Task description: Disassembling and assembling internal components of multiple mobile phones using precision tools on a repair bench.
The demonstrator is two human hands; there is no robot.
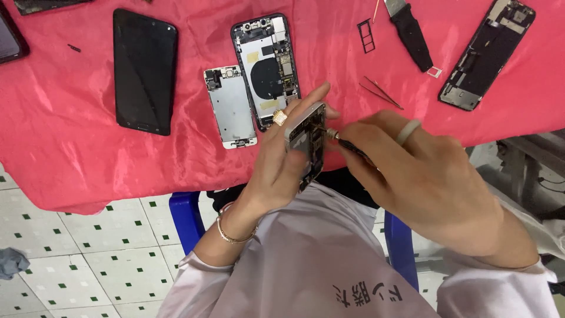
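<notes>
My left hand (282, 171) is wrapped around an opened phone body (306, 144), fingers curled behind it and thumb along its far edge, tilting it up on its side just above the near edge of the red cloth (70, 135). A gold ring sits on one finger of that hand and a thin bracelet on the wrist. My right hand (424, 182) is closed around a small screwdriver (341, 140), pinching its dark handle, and the metal tip touches the open face of the phone body. A pale ring is on one finger of this hand too.

On the cloth I count several more phone parts. Far left of centre lies one black phone (145, 70), screen dark. Just right of it are one small white screen plate (230, 106) and one larger open phone back (266, 65) with its round coil showing, lying side by side. At the far right lies one more stripped phone frame (486, 54). Between those sit one pair of tweezers (381, 93), one black card tray (366, 35), and one black-handled tool (411, 30). A dark device edge (10, 36) shows at the far left, cut off by the frame.
</notes>
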